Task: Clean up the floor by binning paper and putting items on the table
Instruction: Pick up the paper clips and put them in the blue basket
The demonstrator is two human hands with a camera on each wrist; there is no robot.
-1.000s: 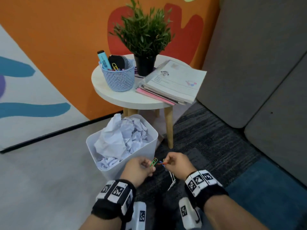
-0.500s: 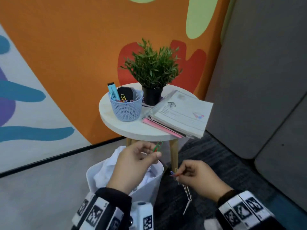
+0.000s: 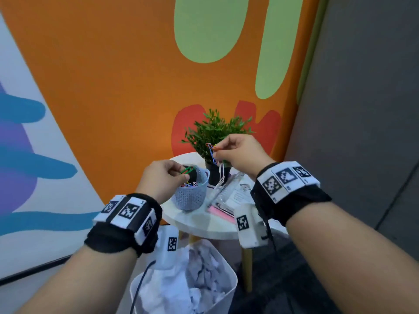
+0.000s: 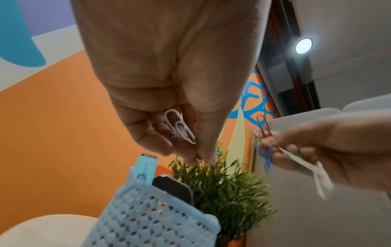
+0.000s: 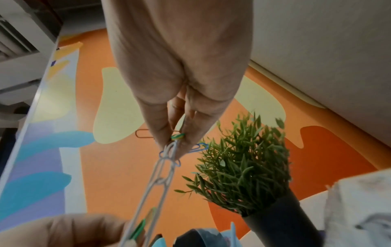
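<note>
No readable text from my feed; printing on the open booklet (image 3: 240, 191) and the highlighter (image 4: 146, 168) is too blurry.

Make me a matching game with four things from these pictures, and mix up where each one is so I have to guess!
Things:
1. crumpled paper
2. white paper clip chain
3. green paper clips
4. booklets

Places:
A. pinched in the left hand, above the blue basket
B. lying flat on the round table
C. inside the white bin
D. dangling from the right hand

Pairs: 1-C, 2-D, 3-A, 4-B
</note>
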